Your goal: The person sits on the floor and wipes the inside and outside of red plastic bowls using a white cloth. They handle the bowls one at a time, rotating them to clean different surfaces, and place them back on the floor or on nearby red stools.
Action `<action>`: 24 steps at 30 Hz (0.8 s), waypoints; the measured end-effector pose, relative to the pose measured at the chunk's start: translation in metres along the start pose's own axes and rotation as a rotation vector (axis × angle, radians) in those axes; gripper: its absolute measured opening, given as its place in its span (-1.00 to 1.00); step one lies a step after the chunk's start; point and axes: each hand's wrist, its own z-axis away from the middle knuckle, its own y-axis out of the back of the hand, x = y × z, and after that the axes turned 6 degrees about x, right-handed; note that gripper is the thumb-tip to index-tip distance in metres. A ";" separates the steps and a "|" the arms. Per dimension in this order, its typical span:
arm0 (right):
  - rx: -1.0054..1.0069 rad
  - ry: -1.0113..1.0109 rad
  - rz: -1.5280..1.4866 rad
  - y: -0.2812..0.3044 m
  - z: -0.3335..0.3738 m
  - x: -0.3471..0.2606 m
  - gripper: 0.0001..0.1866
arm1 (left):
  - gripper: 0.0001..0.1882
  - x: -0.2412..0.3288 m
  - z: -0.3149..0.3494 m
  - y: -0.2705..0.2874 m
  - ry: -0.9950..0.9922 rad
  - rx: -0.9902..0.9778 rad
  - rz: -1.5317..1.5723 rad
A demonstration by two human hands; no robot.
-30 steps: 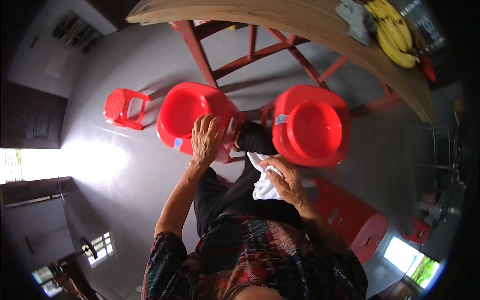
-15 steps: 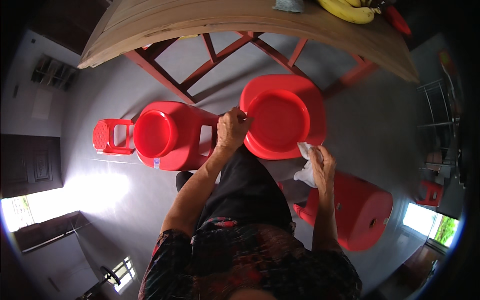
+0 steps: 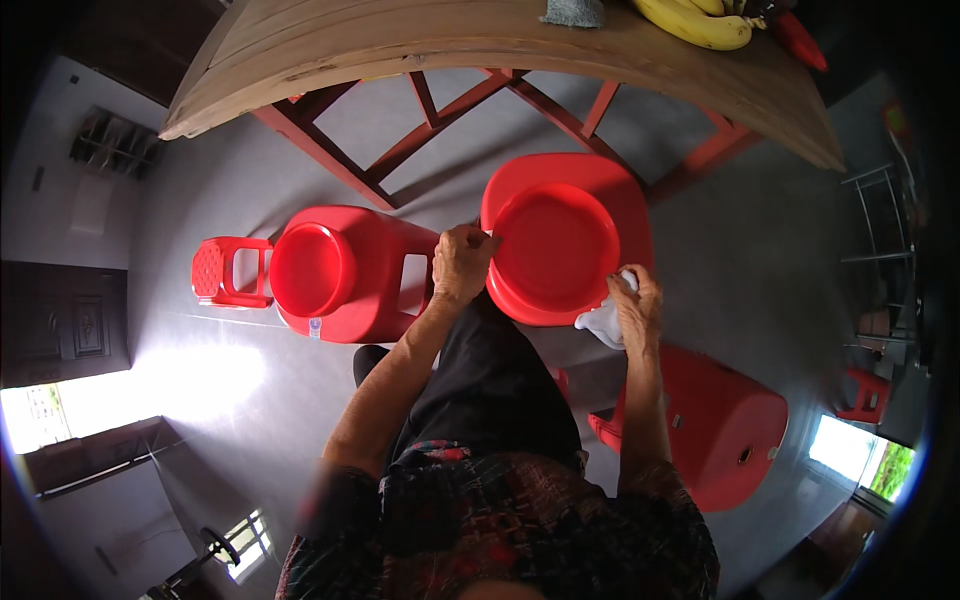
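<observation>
A round red plastic basin (image 3: pixel 555 250) rests on a larger red stool (image 3: pixel 632 200) in front of me. My left hand (image 3: pixel 463 264) pinches the basin's left rim with closed fingers. Bunched in my right hand (image 3: pixel 641 310) is a white cloth (image 3: pixel 602 324), held against the basin's lower right rim. Part of the cloth hangs below the fingers, and the basin's outer side there is hidden.
Left of me stands another red stool (image 3: pixel 385 240) with a smaller red basin (image 3: pixel 306 268) on it, beside a small red stool (image 3: pixel 212 272). A toppled red stool (image 3: pixel 725 425) lies at right. Ahead is a wooden table (image 3: pixel 400 40) with bananas (image 3: pixel 700 24).
My right hand has moved slightly up and left, bringing the cloth closer around the basin's rim. My left hand stays at the left rim.
</observation>
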 end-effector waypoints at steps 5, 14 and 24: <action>-0.014 -0.163 -0.122 0.000 0.003 -0.011 -0.81 | -0.70 0.013 0.010 0.007 0.038 -0.031 -0.046; 0.025 -0.081 -0.213 0.009 0.001 0.000 -0.79 | -0.70 0.025 0.016 0.009 -0.075 -0.013 0.121; 0.005 0.109 -0.430 0.050 0.033 -0.069 -0.92 | -0.82 0.015 0.050 0.030 0.002 -0.362 1.252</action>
